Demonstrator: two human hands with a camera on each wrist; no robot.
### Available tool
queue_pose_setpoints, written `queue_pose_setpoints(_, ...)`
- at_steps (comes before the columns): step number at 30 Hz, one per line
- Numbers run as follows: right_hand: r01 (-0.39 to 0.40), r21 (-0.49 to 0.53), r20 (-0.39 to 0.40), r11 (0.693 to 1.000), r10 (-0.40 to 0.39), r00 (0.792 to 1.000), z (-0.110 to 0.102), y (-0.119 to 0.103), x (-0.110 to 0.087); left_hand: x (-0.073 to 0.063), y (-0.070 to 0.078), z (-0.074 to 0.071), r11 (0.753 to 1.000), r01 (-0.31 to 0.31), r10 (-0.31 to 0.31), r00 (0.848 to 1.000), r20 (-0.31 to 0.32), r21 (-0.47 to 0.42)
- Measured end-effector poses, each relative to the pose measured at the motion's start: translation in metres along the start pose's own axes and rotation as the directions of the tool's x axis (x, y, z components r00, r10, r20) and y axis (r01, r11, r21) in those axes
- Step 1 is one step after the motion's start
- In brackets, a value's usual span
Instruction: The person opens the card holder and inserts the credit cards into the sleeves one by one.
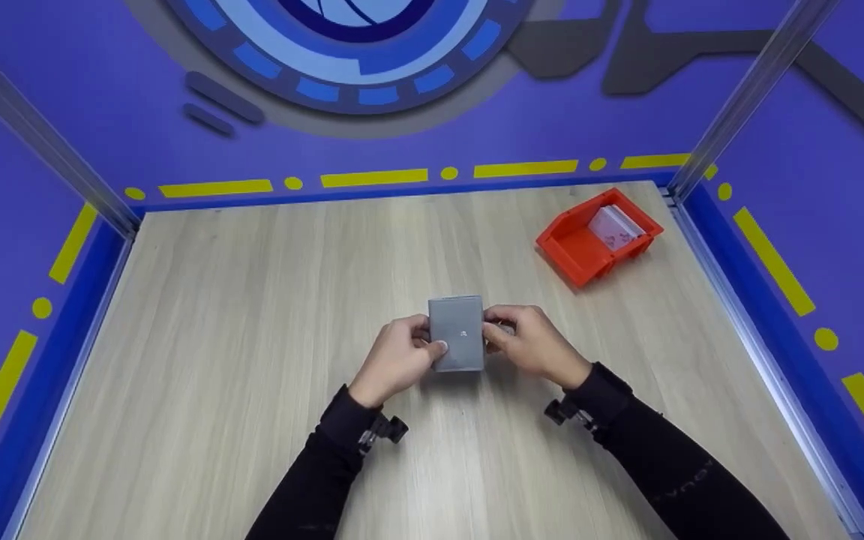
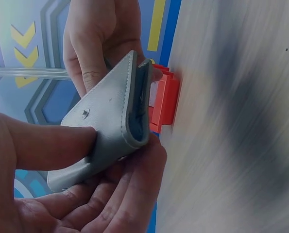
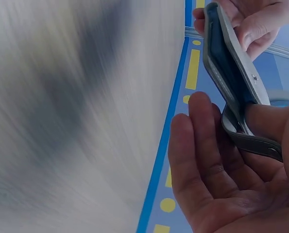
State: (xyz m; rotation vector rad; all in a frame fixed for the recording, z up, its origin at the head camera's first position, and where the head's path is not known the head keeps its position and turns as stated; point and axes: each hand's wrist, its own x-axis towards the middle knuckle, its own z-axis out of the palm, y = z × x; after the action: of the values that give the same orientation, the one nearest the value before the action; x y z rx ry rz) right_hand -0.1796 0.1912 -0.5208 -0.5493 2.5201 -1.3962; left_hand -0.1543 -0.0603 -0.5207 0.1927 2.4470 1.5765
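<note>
Held up over the table is a grey wallet, with stitched edges and a small metal snap on its face. My left hand grips its left side, thumb across the front and fingers behind, as the left wrist view confirms. At the opposite side my right hand pinches the edge. In the right wrist view its thumb lies at the gap between the wallet's two covers, beside a short strap that sticks out unfastened. The covers stand slightly apart and show a dark blue inside.
A red open-front bin stands at the back right of the wooden table. Inside it leans a pale, pink-marked flat stack. Blue printed panels with metal corner posts enclose the back and both sides.
</note>
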Motion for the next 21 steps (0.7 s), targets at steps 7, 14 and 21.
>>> queue_pose_setpoints(7, -0.048, 0.032, 0.006, 0.998, 0.048, 0.999, -0.001, 0.001, 0.001, 0.0, 0.0, -0.001, 1.0, -0.007, 0.006, 1.0, 0.005, 0.024)
queue_pose_setpoints(14, -0.04, 0.016, -0.039, 0.999, 0.04, 0.998, 0.0, -0.003, -0.001, 0.001, -0.002, -0.001, 0.997, -0.028, 0.026, 0.999, 0.04, 0.069)
queue_pose_setpoints(21, 0.014, -0.044, -0.121, 0.999, -0.019, 0.992, 0.001, -0.01, -0.003, -0.001, -0.002, 0.0, 0.992, -0.061, 0.058, 0.998, 0.027, 0.107)
